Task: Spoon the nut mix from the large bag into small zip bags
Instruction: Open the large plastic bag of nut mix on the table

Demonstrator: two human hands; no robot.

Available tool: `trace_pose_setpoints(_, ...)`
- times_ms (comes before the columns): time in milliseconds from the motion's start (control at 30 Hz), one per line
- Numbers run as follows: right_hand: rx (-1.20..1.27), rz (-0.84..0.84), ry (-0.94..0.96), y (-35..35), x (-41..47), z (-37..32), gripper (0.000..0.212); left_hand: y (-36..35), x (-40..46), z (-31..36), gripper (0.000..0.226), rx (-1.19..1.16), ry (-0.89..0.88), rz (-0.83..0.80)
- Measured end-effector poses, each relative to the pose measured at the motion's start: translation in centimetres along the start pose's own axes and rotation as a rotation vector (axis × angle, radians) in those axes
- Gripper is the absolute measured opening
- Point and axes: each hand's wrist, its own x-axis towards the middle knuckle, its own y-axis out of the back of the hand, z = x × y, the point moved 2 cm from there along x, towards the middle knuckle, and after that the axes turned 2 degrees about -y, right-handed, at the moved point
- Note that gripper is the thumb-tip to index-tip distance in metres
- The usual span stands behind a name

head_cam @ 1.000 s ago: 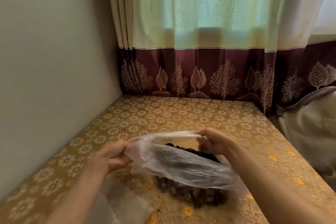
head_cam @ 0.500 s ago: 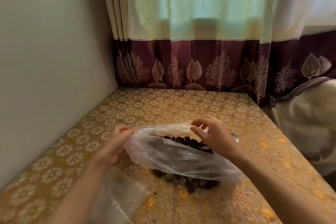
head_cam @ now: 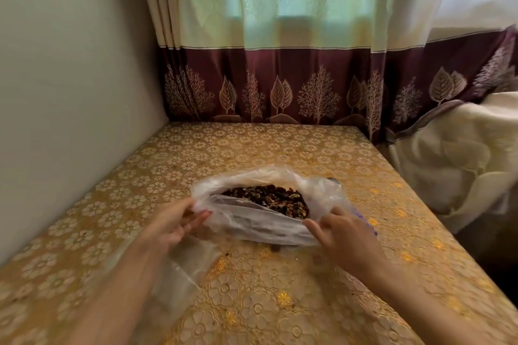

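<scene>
Both hands sit lower on the bag [head_cam: 260, 221] now: left hand [head_cam: 171, 225] pinches its left edge, right hand [head_cam: 343, 235] grips the near-right rim, nuts [head_cam: 269, 199] exposed.

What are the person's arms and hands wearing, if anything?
Nothing that shows. Both forearms are bare right to the picture's bottom edge, with no sleeve in view. The left hand and right hand have no gloves, and no ring, watch or bracelet can be seen.

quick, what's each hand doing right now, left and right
Left hand: pinching the left rim of the large bag of nut mix.
Right hand: fingers curled on the bag's near right rim, gripping it.
</scene>
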Motion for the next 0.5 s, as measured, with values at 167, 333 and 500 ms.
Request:
trace_pose_setpoints(167,0.158,-0.049,-0.458,-1.0,1.7,2.0,0.055,-1.3,-1.2,-1.0,0.018,-0.368,0.184,-0.13)
trace_pose_setpoints(333,0.147,-0.09,-0.527,-1.9,3.0,2.2,0.045,-2.2,-1.7,-1.0,0.016,-0.572,0.145,-0.113)
trace_pose_setpoints(500,1.288,0.1,-0.955,-1.5,2.6,2.8,0.012,-1.4,-1.7,-1.0,0.02,-0.804,0.086,-0.006)
